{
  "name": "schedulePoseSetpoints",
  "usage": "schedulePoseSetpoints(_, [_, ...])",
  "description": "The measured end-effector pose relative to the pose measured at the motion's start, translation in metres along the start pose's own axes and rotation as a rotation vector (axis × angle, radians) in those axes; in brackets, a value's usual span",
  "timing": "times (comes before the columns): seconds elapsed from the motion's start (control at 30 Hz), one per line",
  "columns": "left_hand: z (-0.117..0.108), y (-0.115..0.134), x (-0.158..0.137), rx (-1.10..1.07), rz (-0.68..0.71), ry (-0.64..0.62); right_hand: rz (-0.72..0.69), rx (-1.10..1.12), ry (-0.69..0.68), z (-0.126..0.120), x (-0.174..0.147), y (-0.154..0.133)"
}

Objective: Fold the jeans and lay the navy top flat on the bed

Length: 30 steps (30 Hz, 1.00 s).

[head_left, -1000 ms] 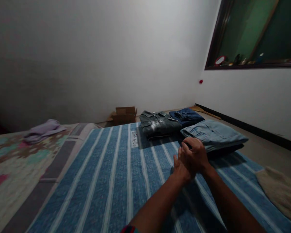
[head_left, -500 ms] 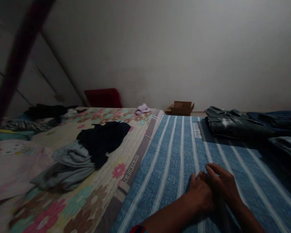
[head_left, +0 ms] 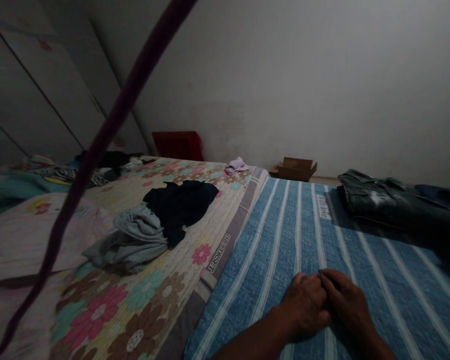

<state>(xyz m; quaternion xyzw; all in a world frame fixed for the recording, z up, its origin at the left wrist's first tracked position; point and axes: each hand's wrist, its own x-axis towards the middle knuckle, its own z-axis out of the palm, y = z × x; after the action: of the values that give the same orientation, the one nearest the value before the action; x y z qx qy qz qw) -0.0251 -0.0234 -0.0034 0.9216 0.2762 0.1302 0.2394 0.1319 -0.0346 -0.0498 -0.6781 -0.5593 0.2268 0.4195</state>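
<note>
My left hand (head_left: 308, 300) and my right hand (head_left: 347, 298) are together over the blue-and-white striped cloth (head_left: 243, 280), touching at the fingers. The left one is curled closed, its back facing up. On the right hand the fingers are bent and pressed together against the left. Whatever lies inside the fingers, if anything, is hidden. Beyond the hands to the right is a folded dark denim garment (head_left: 390, 200) with a pale patch. A printed "With love" label (head_left: 324, 207) shows on the striped cloth.
On the floral bedspread (head_left: 206, 227) at left lie a crumpled navy garment (head_left: 183, 202), a grey garment (head_left: 138, 240), a pink garment (head_left: 26, 235) and more clothes. A dark purple cord (head_left: 108, 125) crosses the view. Behind stand a cardboard box (head_left: 294, 169) and a red object (head_left: 178, 145).
The view has swung left, so the clothes and bed appear further right. My hands have come closer together, with the fingers more curled. The purple cord has shifted right across the view.
</note>
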Motion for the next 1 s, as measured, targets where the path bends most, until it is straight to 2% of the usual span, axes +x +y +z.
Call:
schedulePoseSetpoints(0.2, [0.000,-0.005,0.000,0.047,0.031,0.047,-0.004,0.024,0.022,-0.001,-0.001,-0.008])
schedulePoseSetpoints(0.5, [-0.003,-0.001,-0.002,0.104,-0.007,-0.008,0.009,0.053,0.038,-0.001,-0.001,-0.007])
schedulePoseSetpoints(0.67, [-0.004,0.000,-0.001,0.100,-0.003,-0.008,0.021,0.055,-0.002,-0.003,-0.001,-0.008])
schedulePoseSetpoints(0.9, [0.003,-0.006,0.000,0.019,-0.011,0.027,0.007,0.048,0.002,-0.003,0.000,-0.006])
schedulePoseSetpoints(1.0, [0.001,-0.010,0.002,-0.151,-0.041,0.050,-0.014,0.050,0.003,-0.002,0.001,-0.004])
